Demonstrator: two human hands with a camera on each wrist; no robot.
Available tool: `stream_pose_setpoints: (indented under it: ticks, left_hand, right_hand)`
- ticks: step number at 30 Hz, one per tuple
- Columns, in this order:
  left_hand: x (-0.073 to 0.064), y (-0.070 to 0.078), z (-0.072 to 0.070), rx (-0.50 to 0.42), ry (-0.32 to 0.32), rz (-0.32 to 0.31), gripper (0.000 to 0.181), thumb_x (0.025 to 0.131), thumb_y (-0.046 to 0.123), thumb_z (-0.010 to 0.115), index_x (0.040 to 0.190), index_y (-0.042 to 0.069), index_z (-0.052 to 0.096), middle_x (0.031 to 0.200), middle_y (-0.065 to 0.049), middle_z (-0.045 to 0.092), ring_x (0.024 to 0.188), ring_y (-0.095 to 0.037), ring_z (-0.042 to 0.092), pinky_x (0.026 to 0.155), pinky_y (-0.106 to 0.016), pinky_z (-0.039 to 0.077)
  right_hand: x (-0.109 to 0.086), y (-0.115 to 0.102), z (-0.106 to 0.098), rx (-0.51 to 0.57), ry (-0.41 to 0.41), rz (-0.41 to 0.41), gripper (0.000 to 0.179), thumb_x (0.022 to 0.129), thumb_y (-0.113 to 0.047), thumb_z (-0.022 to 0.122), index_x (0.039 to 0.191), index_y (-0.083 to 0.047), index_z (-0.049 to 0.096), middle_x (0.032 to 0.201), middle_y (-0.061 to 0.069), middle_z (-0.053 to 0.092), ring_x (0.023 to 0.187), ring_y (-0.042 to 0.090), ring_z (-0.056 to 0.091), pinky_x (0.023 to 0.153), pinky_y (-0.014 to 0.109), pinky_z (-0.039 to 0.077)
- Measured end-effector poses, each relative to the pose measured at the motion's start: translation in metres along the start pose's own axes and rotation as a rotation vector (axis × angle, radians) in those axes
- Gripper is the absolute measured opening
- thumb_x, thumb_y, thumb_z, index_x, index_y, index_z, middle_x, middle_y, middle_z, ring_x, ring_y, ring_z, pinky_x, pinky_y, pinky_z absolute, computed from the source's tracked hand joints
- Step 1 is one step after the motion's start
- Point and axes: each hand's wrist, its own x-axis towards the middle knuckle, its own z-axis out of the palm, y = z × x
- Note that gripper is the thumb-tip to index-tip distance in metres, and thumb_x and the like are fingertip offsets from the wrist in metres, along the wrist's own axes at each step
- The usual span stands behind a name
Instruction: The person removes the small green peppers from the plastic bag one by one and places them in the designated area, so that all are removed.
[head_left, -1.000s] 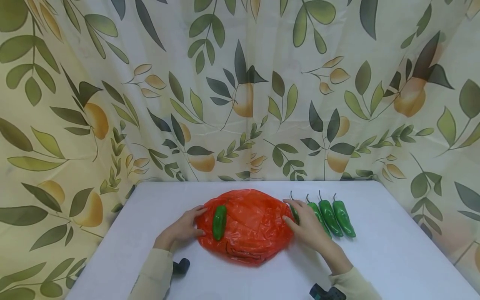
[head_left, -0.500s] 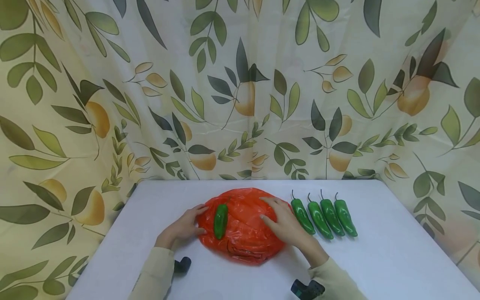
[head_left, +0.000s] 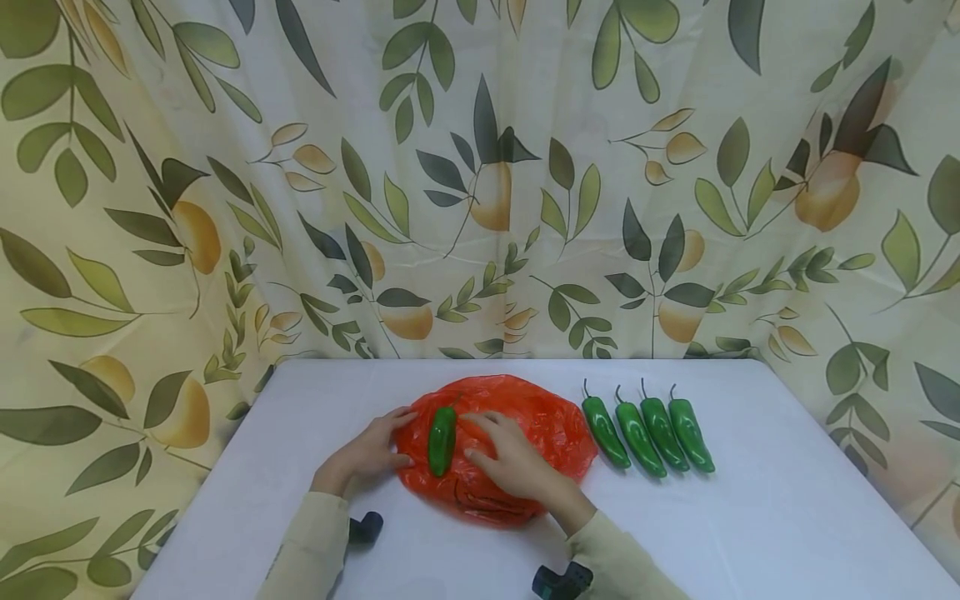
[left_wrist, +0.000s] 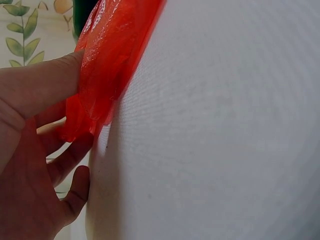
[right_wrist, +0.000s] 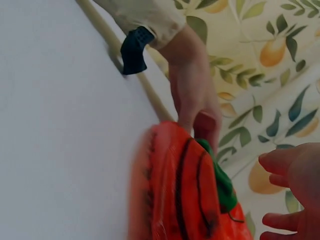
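Observation:
A crumpled red plastic bag [head_left: 525, 467] lies on the white table, with dark markings near its front edge. On the bag's left part rests a green chili pepper [head_left: 442, 442] with a thin stem. My left hand [head_left: 365, 454] holds the bag's left edge, thumb and fingers on either side of the plastic [left_wrist: 115, 60]. Over the middle of the bag is my right hand [head_left: 506, 458], fingers apart and just right of the pepper. In the right wrist view its fingers [right_wrist: 282, 162] hold nothing and stand clear of the pepper [right_wrist: 225, 192].
Several more green chili peppers [head_left: 643, 437] lie in a row right of the bag, stems pointing away. A leaf-and-fruit patterned curtain [head_left: 480, 208] hangs behind the white table [head_left: 780, 517]. Each wrist carries a small dark camera [head_left: 562, 581].
My right hand has moved left from the bag's right edge to its middle, uncovering the peppers there. The left hand and the pepper on the bag have stayed in place.

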Motion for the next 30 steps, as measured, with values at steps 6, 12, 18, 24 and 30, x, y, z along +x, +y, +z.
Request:
stream_pose_setpoints:
  ticks: [6, 12, 18, 24, 30]
  left_hand:
    - [0.001, -0.002, 0.0, -0.003, -0.003, 0.005, 0.076, 0.085, 0.017, 0.08, 0.153, 0.02, 0.046, 0.164, -0.007, 0.035, 0.152, -0.038, 0.029, 0.115, -0.066, 0.037]
    - [0.002, -0.003, 0.001, -0.001, 0.002, 0.016, 0.076, 0.085, 0.017, 0.08, 0.153, 0.019, 0.045, 0.164, -0.006, 0.035, 0.153, -0.037, 0.029, 0.117, -0.064, 0.036]
    - [0.003, -0.004, 0.002, -0.003, 0.004, 0.015, 0.076, 0.086, 0.016, 0.08, 0.153, 0.019, 0.045, 0.164, -0.007, 0.035, 0.153, -0.037, 0.029, 0.118, -0.064, 0.035]
    - [0.003, -0.005, 0.003, 0.001, 0.006, 0.02, 0.076, 0.085, 0.017, 0.08, 0.153, 0.019, 0.046, 0.164, -0.008, 0.035, 0.152, -0.038, 0.03, 0.117, -0.064, 0.036]
    - [0.003, -0.003, 0.003, -0.001, 0.009, 0.017, 0.076, 0.085, 0.018, 0.08, 0.153, 0.019, 0.046, 0.164, -0.007, 0.035, 0.153, -0.038, 0.03, 0.118, -0.064, 0.035]
  right_hand:
    - [0.009, -0.005, 0.014, -0.017, -0.051, -0.009, 0.056, 0.099, -0.032, 0.064, 0.151, -0.023, 0.046, 0.153, 0.013, 0.047, 0.141, 0.036, 0.043, 0.102, 0.067, 0.05]
    - [0.018, -0.008, 0.025, -0.035, -0.071, 0.005, 0.055, 0.099, -0.032, 0.064, 0.151, -0.024, 0.048, 0.15, 0.014, 0.048, 0.136, 0.033, 0.046, 0.101, 0.062, 0.052]
    - [0.023, -0.009, 0.032, -0.06, -0.083, 0.011, 0.053, 0.098, -0.032, 0.065, 0.148, -0.025, 0.051, 0.149, 0.015, 0.047, 0.132, 0.031, 0.048, 0.1, 0.057, 0.055]
    - [0.025, -0.01, 0.036, -0.081, -0.097, 0.041, 0.053, 0.098, -0.034, 0.066, 0.148, -0.025, 0.052, 0.153, 0.018, 0.044, 0.135, 0.034, 0.047, 0.099, 0.058, 0.055]
    - [0.026, -0.012, 0.038, -0.081, -0.121, 0.057, 0.055, 0.097, -0.032, 0.066, 0.15, -0.027, 0.05, 0.152, 0.016, 0.048, 0.137, 0.034, 0.047, 0.099, 0.06, 0.055]
